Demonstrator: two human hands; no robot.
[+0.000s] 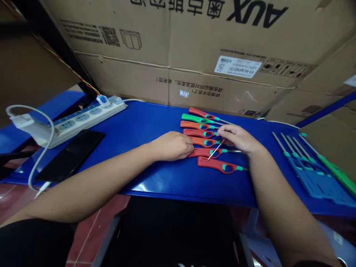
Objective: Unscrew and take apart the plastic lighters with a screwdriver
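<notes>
Screwdriver (215, 151) pinched in the right hand (238, 138) slants leftward, its tip at the nearest red lighter (214, 164), which lies lengthwise left to right on the bench (167, 181). The left hand (174, 146), closer to that lighter's handle, curls at the next red lighter (204, 152); whether it grips, I cannot tell.

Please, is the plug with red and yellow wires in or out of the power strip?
In: the plug sits against the power strip, with no prongs showing.
</notes>
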